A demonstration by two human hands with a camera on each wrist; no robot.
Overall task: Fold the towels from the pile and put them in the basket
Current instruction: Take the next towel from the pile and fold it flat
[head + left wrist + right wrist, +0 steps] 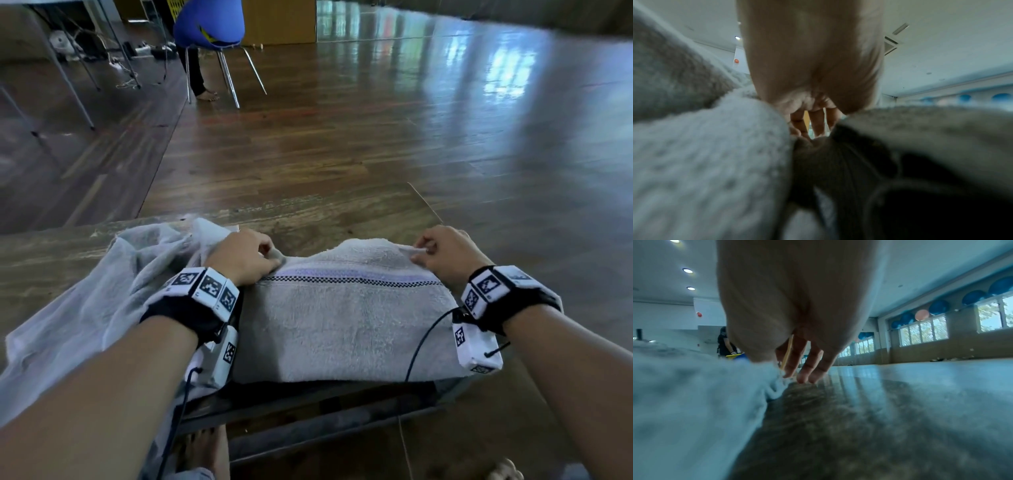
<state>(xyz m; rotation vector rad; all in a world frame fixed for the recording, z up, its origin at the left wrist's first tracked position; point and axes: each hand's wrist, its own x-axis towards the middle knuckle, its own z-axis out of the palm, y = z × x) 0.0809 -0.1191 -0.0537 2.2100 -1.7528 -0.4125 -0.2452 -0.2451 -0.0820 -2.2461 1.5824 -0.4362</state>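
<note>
A grey terry towel with a purple band and a black checked stripe lies spread on the wooden table in the head view. My left hand pinches its far left corner, and my right hand pinches its far right corner, which is lifted a little. The towel's far edge bulges up between the hands. In the left wrist view the fingers curl down into grey cloth. The right wrist view shows fingertips on the tabletop beside the towel edge. No basket is in view.
A thin pale cloth lies crumpled at the left, hanging over the table's near edge. A dark shelf sits under the table. Beyond is wooden floor, with a person on a chair at the far left.
</note>
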